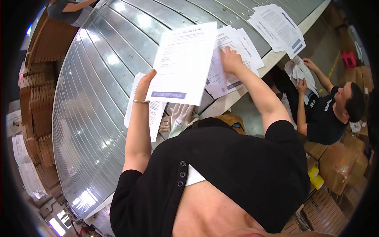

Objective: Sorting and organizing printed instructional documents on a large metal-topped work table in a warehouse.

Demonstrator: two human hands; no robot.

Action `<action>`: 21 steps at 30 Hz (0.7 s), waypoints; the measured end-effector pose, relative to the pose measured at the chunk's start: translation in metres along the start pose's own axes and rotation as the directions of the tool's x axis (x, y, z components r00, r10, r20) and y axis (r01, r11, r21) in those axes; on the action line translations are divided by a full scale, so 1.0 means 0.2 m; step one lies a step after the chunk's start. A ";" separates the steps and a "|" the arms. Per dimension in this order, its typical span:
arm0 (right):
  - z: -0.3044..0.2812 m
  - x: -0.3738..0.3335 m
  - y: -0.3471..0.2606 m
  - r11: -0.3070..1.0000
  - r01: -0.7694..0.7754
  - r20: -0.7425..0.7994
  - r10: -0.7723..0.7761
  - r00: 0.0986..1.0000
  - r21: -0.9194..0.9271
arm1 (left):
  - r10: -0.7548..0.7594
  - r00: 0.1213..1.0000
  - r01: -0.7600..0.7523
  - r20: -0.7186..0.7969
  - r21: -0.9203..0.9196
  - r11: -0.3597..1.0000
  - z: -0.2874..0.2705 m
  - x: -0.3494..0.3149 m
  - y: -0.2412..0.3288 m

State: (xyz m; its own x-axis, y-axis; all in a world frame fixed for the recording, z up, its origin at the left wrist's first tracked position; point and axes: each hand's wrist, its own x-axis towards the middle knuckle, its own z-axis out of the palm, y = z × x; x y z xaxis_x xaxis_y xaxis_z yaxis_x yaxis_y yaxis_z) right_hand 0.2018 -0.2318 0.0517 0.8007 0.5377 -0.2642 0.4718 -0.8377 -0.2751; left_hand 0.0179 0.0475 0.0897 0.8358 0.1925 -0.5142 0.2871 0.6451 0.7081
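My left hand point(145, 85) is closed on the left edge of a white printed sheet point(183, 59), which is raised above the table and has a dark blue band near its bottom. To the right, a fanned pile of printed sheets point(250, 61) lies at the table's near edge. My right hand point(231, 60) is closed at that pile, its bent fingers gripping a sheet there; the fingertips are partly hidden. Beneath my left hand are more printed sheets point(154, 118), partly covered by the raised one. Pale work gloves point(179, 118) lie close to my body.
The ribbed metal tabletop point(98, 106) has a pale edge strip. Another stack of sheets point(278, 29) sits at the far right edge. A seated co-worker point(327, 110) handles white material on the right. Stacked cardboard point(41, 114) stands left, and another person point(69, 12) is at the far left.
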 end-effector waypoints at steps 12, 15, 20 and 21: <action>0.37 -0.02 0.10 0.485 0.465 -0.428 -0.195 0.883 0.740 | 0.074 0.980 -0.158 0.183 0.502 0.850 0.47 0.46 0.07; 0.31 -0.06 0.10 0.631 0.378 -0.391 -0.128 0.912 0.677 | -0.009 0.948 -0.124 0.318 0.394 0.911 0.59 0.54 0.09; 0.24 -0.10 0.09 0.822 0.218 -0.334 -0.036 0.942 0.526 | -0.246 0.954 -0.090 0.170 0.948 0.305 0.60 0.75 0.05; 0.23 -0.11 0.09 0.853 0.185 -0.325 -0.018 0.945 0.488 | -0.221 0.950 -0.196 0.220 0.972 0.128 0.56 0.82 0.02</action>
State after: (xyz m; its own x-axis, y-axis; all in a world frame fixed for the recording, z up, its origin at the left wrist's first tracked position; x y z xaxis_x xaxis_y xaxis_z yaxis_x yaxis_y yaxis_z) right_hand 0.1757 -0.2548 0.0099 0.8685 0.4925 0.0561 0.3699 -0.5687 -0.7347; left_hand 0.2084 -0.0018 0.0634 0.8336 -0.1227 -0.5386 0.3285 -0.6737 0.6619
